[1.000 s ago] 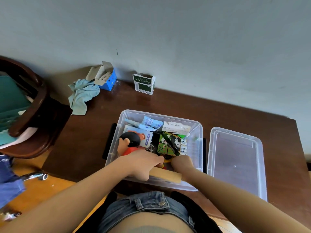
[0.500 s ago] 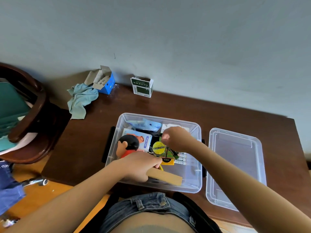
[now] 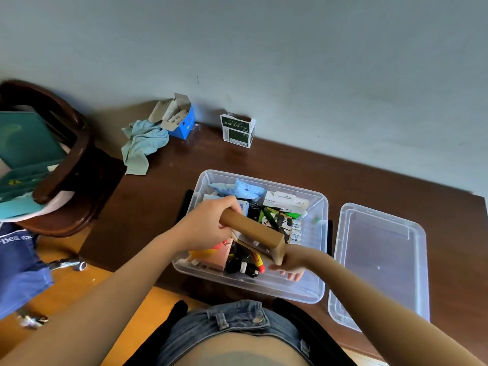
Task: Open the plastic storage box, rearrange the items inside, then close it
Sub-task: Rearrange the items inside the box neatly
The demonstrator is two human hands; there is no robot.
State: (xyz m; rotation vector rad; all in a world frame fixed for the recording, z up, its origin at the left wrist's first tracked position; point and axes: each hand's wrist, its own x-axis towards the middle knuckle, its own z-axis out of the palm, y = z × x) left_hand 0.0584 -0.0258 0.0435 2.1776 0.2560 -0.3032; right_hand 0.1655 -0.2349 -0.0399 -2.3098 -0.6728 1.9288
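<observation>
Clear plastic storage box (image 3: 320, 262) sits open near the front edge of the dark brown wooden bench (image 3: 163, 196), right in front of the person. Its clear plastic lid (image 3: 380, 262) lies flat on the bench just beside the box, on the right.

Left hand (image 3: 208, 228) grips one end of a long brown cardboard box (image 3: 253, 232) and holds it above the things in the storage box. Right hand (image 3: 291, 262) is down inside the box by the front wall, under the other end of the cardboard box; its fingers look spread out, and I cannot tell if it holds anything.

Inside lie a green panda picture cube (image 3: 274, 220), a white flat carton (image 3: 286, 202), a pale blue packet (image 3: 237, 188) and small dark bottles (image 3: 241, 268).

At the back edge stand a green and white carton (image 3: 237, 132) and an open blue carton (image 3: 179, 121), with a light blue cloth (image 3: 142, 145) beside it.
</observation>
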